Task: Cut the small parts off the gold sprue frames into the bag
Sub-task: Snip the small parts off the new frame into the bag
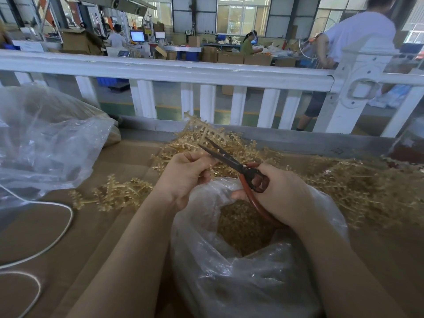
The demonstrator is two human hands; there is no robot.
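My left hand [183, 174] grips a gold sprue frame [202, 130] that stands up above the bag. My right hand [278, 193] holds red-handled scissors [231, 160], fingers through the loops. The dark blades are parted and point up and left at the frame, just above my left fingers. Below both hands a clear plastic bag [229, 271] stands open, with a heap of small gold parts [243, 226] inside it. A big pile of gold frames [344, 180] lies behind and to the right of the bag.
A few frames [112, 196] lie on the brown cardboard surface [96, 226] at the left. A large clear bag [46, 143] sits at the far left, with a white cord [62, 228] below it. A white railing [160, 72] runs behind the table; people work beyond it.
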